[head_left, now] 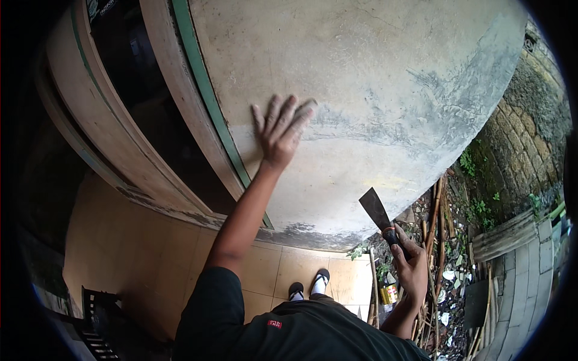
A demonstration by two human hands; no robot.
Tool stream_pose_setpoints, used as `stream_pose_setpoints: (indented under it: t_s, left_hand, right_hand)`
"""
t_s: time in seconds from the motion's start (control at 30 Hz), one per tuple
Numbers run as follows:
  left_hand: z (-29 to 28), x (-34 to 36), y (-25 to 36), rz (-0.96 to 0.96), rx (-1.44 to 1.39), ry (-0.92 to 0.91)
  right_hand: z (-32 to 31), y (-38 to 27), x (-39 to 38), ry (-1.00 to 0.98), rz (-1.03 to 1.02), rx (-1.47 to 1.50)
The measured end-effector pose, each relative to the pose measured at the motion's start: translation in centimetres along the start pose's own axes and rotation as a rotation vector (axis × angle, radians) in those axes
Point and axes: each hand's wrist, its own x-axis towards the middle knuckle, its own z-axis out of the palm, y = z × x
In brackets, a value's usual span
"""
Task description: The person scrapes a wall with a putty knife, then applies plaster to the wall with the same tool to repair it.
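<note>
My left hand (281, 133) lies against the plastered wall (343, 162) with its dusty fingers spread, and nothing is in it. The fingertips are slightly blurred. Lower right, my right hand (410, 265) is closed around the dark handle of a putty knife (376, 207). Its wide, flat blade points up and to the left, in front of the wall's lower right part. Whether the blade touches the wall I cannot tell. Grey, scuffed patches run across the wall to the right of my left hand, and pale plaster shows below them.
A green-edged wooden frame (201, 78) borders the wall on the left. My sandalled feet (319, 280) stand on a tiled floor (259, 265). Right of the tiles are bamboo poles (435, 222), litter and a yellow can (390, 293). A black rack (99, 307) stands lower left.
</note>
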Motion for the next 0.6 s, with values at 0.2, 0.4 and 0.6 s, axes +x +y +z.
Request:
stream_pose_setpoints:
  t_s: [0.2,0.4,0.6]
  left_hand:
    - [-0.8,2.6,-0.6,-0.06,-0.115,0.0]
    - [-3.3,-3.1,-3.3,-0.119,0.027,0.06]
    - [-2.3,0.6,2.5,-0.287,-0.154,0.186]
  right_hand:
    - [0.7,0.4,-2.9,0.077,0.202,0.128]
    - [0.5,3.1,-2.7,0.005,0.123,0.016]
    - [1.8,7.9,-1.4,-0.162,0.171,-0.173]
